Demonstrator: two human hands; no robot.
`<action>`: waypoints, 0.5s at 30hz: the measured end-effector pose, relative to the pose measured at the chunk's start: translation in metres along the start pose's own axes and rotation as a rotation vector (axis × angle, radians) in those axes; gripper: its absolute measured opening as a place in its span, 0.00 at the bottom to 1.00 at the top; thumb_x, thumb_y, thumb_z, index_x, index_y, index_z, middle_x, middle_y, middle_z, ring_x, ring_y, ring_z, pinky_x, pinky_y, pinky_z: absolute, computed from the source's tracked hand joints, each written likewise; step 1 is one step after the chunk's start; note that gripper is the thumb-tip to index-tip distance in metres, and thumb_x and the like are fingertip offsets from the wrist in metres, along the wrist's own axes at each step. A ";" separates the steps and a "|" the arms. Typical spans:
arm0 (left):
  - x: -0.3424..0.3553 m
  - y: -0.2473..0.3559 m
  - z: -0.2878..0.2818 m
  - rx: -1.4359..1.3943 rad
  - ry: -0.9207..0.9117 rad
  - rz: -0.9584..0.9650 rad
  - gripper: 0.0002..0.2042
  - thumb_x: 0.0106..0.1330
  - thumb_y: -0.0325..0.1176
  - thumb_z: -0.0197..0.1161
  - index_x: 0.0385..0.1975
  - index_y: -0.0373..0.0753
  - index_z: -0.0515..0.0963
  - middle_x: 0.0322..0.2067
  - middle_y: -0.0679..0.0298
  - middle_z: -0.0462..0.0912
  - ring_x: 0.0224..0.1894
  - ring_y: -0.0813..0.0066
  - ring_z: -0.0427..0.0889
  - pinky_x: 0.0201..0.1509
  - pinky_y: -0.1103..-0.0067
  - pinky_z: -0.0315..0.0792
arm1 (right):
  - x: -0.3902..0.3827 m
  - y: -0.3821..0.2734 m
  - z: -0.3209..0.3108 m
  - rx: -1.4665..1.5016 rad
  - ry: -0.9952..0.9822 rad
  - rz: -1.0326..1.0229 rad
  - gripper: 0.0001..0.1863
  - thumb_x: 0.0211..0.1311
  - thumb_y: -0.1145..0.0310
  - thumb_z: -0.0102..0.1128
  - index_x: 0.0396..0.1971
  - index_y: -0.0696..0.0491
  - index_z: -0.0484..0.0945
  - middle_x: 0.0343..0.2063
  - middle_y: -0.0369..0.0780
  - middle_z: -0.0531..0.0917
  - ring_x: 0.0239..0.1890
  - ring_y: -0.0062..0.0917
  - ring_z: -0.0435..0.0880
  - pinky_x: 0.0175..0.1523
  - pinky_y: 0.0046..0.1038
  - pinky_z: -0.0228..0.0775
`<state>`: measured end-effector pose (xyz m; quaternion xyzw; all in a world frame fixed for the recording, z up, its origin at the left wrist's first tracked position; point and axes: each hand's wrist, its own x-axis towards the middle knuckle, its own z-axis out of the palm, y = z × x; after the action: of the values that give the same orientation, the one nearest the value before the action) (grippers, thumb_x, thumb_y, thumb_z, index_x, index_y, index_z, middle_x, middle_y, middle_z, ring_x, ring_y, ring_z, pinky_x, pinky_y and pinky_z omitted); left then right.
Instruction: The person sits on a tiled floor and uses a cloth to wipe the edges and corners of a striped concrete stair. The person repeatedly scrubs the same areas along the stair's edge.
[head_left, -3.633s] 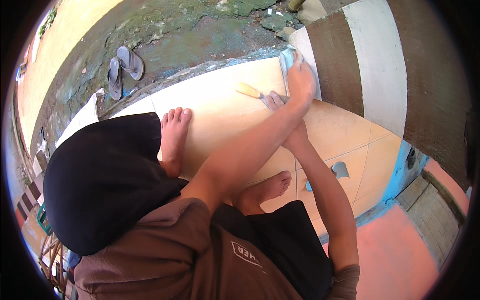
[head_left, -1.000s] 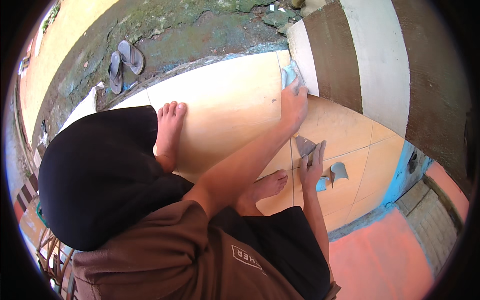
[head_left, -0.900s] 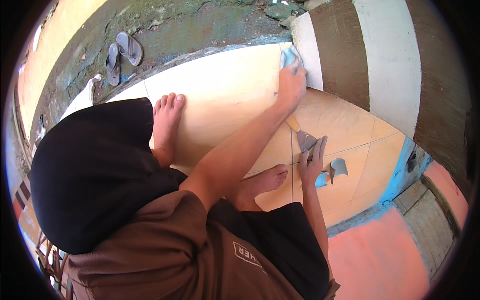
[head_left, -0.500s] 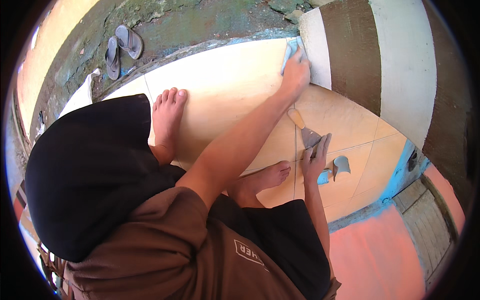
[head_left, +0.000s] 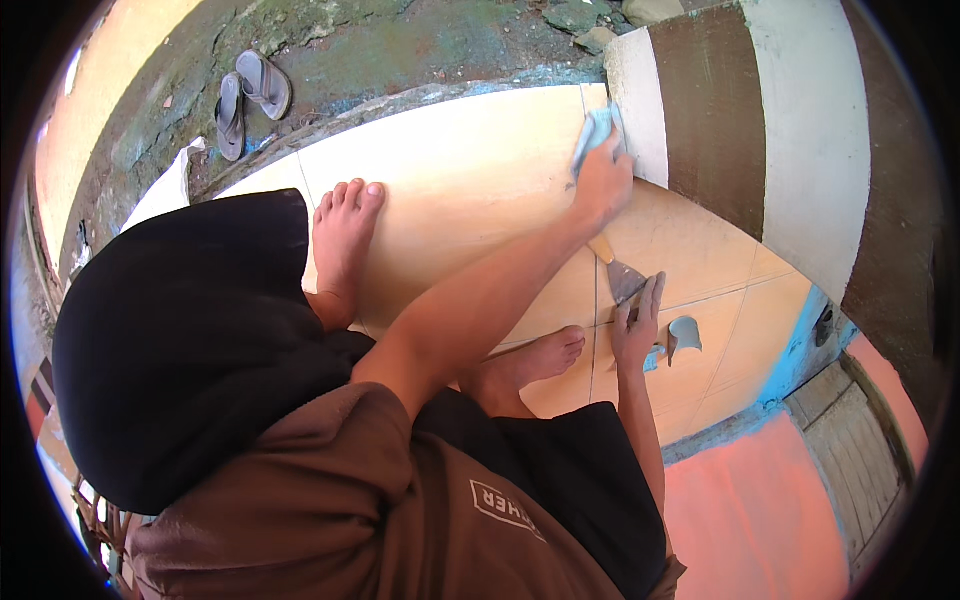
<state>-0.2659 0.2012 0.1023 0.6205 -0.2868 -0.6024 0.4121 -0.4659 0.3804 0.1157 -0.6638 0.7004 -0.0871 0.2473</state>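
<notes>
My left hand (head_left: 604, 182) is closed around a light blue cloth (head_left: 594, 135), pressing it on the pale tiled floor (head_left: 470, 150) beside the foot of a striped wall. Under that wrist shows part of the wooden handle of a putty knife (head_left: 627, 281), whose grey triangular blade lies on the tiles. Next to the blade, my right hand (head_left: 637, 325) rests on the floor with fingers stretched out, greyish with dust, holding nothing. A curved piece of light blue plastic (head_left: 685, 335) stands just right of it. A smaller light blue piece (head_left: 653, 358) is partly hidden behind the hand.
My bare feet stand on the tiles, between the black-clad knees. The brown and white striped wall (head_left: 705, 120) bounds the far right. Grey sandals (head_left: 262, 85) lie on rough mossy ground at the far left. A pink painted surface (head_left: 755, 500) borders the tiles at the near right.
My left hand has drawn the cloth a little nearer along the wall's foot, and its wrist now covers part of the putty knife's handle. My right hand stays in place.
</notes>
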 end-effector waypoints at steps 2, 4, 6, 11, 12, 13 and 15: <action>-0.008 -0.016 0.010 0.095 0.041 0.083 0.30 0.67 0.29 0.49 0.71 0.30 0.59 0.53 0.33 0.77 0.57 0.49 0.79 0.63 0.69 0.68 | 0.000 0.008 0.007 -0.021 0.044 -0.019 0.35 0.60 0.76 0.51 0.70 0.65 0.60 0.73 0.56 0.58 0.71 0.51 0.64 0.67 0.39 0.66; -0.011 -0.030 0.019 0.157 0.123 0.168 0.29 0.68 0.31 0.49 0.70 0.30 0.62 0.57 0.34 0.75 0.63 0.54 0.76 0.67 0.72 0.64 | 0.001 0.009 0.012 -0.052 0.074 -0.036 0.36 0.59 0.76 0.52 0.70 0.65 0.60 0.73 0.56 0.57 0.71 0.51 0.64 0.67 0.39 0.66; 0.018 -0.003 -0.005 0.002 -0.020 0.025 0.30 0.67 0.30 0.50 0.71 0.33 0.61 0.49 0.35 0.80 0.55 0.53 0.82 0.62 0.71 0.69 | -0.001 0.002 0.012 -0.090 0.091 -0.034 0.36 0.59 0.77 0.52 0.70 0.65 0.60 0.73 0.56 0.57 0.71 0.51 0.64 0.68 0.39 0.65; 0.000 -0.014 0.012 0.091 0.093 0.132 0.30 0.67 0.29 0.50 0.71 0.33 0.61 0.43 0.38 0.82 0.44 0.57 0.83 0.57 0.71 0.71 | 0.001 -0.003 -0.003 0.049 -0.047 0.095 0.37 0.58 0.77 0.50 0.71 0.64 0.58 0.74 0.56 0.56 0.72 0.51 0.62 0.70 0.38 0.62; 0.011 -0.030 0.020 0.224 0.224 0.293 0.30 0.67 0.29 0.50 0.71 0.33 0.61 0.42 0.39 0.83 0.43 0.59 0.82 0.56 0.71 0.71 | 0.005 -0.001 0.002 0.043 -0.024 0.074 0.37 0.58 0.78 0.50 0.71 0.64 0.58 0.74 0.56 0.56 0.73 0.50 0.62 0.70 0.38 0.63; 0.018 -0.047 0.027 0.351 0.354 0.440 0.30 0.67 0.29 0.50 0.71 0.33 0.61 0.41 0.41 0.83 0.42 0.60 0.82 0.56 0.72 0.71 | 0.003 0.003 0.007 0.028 -0.011 0.060 0.38 0.57 0.78 0.50 0.71 0.63 0.58 0.74 0.55 0.55 0.73 0.50 0.61 0.69 0.38 0.63; 0.009 0.000 0.009 0.014 0.037 0.099 0.30 0.67 0.29 0.50 0.71 0.33 0.62 0.36 0.48 0.83 0.36 0.68 0.80 0.49 0.74 0.73 | -0.002 0.011 0.009 -0.012 0.028 0.062 0.38 0.56 0.79 0.51 0.72 0.63 0.57 0.74 0.55 0.55 0.73 0.50 0.61 0.68 0.38 0.65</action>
<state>-0.2739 0.1915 0.0982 0.6195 -0.3138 -0.5677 0.4421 -0.4712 0.3849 0.1040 -0.6420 0.7245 -0.0845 0.2362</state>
